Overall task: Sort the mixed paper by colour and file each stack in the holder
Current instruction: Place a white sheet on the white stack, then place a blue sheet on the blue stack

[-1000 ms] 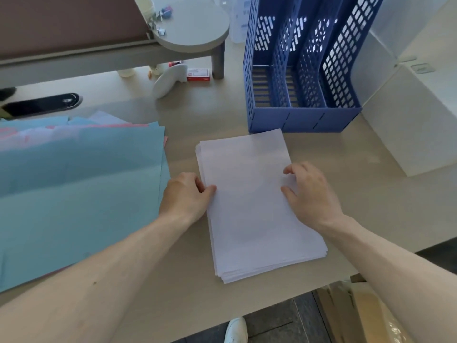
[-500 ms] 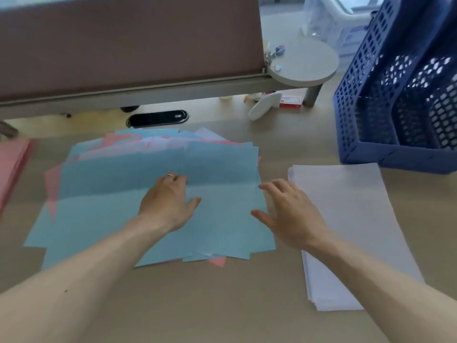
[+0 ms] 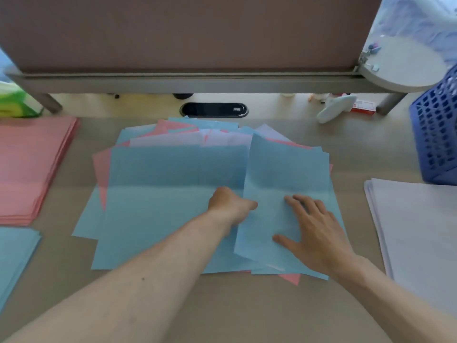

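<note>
A mixed pile of blue, pink and white paper (image 3: 173, 174) lies fanned out in the middle of the desk. Its top blue sheet (image 3: 284, 169) sits at the right side with its left edge lifted. My left hand (image 3: 230, 206) pinches that edge, fingers hidden under the sheet and thumb on top. My right hand (image 3: 314, 233) rests flat on the same sheet, fingers spread. Sorted stacks lie around: pink (image 3: 32, 169) at the left, blue (image 3: 14, 256) at the lower left, white (image 3: 420, 231) at the right. The blue mesh holder (image 3: 437, 134) stands at the right edge, partly cut off.
A brown partition on a grey rail (image 3: 197, 80) closes the back of the desk. Below it sit a black cable grommet (image 3: 214, 110), a white stapler (image 3: 336, 107) and a red-and-white box (image 3: 363, 107). A green pack (image 3: 12, 102) lies at the far left.
The view has swung left from the white stack to the mixed pile. Both hands moved onto it; my left hand took the edge of the top blue sheet, and my right hand settled flat on it.
</note>
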A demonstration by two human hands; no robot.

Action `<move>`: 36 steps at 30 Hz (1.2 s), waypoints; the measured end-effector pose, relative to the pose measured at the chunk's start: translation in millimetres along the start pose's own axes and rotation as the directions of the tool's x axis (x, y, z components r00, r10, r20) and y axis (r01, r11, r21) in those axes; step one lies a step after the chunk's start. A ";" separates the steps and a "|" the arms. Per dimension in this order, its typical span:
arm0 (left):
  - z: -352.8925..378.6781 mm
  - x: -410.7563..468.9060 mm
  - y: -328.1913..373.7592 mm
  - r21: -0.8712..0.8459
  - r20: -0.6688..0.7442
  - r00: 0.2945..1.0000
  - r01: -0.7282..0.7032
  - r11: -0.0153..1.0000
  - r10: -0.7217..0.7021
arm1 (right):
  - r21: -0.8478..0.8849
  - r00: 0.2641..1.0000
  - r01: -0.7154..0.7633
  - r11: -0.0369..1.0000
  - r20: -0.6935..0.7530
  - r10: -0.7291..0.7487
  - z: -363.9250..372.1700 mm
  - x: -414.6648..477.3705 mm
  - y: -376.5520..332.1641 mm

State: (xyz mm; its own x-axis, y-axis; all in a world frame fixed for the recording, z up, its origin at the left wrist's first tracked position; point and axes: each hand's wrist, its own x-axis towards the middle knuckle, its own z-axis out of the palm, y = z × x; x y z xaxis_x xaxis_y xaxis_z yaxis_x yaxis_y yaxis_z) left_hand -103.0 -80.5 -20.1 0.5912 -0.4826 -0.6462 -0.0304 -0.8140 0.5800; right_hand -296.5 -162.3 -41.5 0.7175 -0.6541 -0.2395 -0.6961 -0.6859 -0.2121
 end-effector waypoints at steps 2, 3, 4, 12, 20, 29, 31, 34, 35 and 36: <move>3.6 -4.6 -2.0 0.017 0.043 0.997 -0.071 0.997 0.070 | 0.003 1.000 -0.010 1.000 -0.011 0.010 1.0 -1.2 -2.4; 4.7 -9.4 -2.5 0.076 0.043 0.990 -0.140 0.987 0.137 | 0.015 1.000 -0.015 1.000 -0.018 0.016 2.0 -2.0 -4.3; 3.9 -14.9 -3.3 0.130 0.023 0.980 -0.201 0.971 0.200 | 0.043 0.999 -0.023 0.999 -0.027 0.025 2.9 -2.7 -6.6; -112.8 -16.6 -63.6 0.170 -0.258 0.941 -0.180 0.969 0.220 | 0.230 0.987 0.151 0.961 -0.093 -0.133 1.0 8.6 -91.6; -195.7 -14.5 -141.4 0.283 -0.356 0.927 -0.011 0.959 0.115 | 0.724 0.985 -0.174 0.667 0.127 0.118 0.7 28.9 -191.5; -182.4 -3.1 -168.7 0.291 -0.406 0.912 0.066 0.955 0.061 | 0.717 0.908 -0.417 0.559 0.310 0.280 -1.2 59.3 -232.9; -185.5 -2.0 -168.7 0.278 -0.404 0.912 0.053 0.959 0.067 | 0.718 0.887 -0.458 0.524 0.334 0.318 -1.5 67.3 -236.6; -191.9 -0.9 -172.7 0.247 -0.395 0.916 0.032 0.969 0.070 | 0.731 0.871 -0.485 0.480 0.352 0.344 4.0 76.6 -240.9; -193.3 -0.9 -174.0 0.236 -0.391 0.917 0.021 0.971 0.075 | 0.736 0.872 -0.483 0.474 0.354 0.339 6.3 79.2 -241.9; -194.4 -1.6 -174.9 0.224 -0.387 0.919 0.012 0.975 0.078 | 0.743 0.875 -0.478 0.468 0.355 0.330 6.8 81.2 -243.8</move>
State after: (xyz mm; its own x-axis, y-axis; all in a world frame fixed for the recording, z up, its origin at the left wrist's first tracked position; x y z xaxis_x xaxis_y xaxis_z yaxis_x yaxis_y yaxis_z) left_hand 58.1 125.5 -24.0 0.8529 -0.3814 -0.3564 -0.2030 -0.8713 0.4468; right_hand -68.8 -46.0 -15.7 0.3884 -0.6856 -0.6158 -0.6882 0.2285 -0.6885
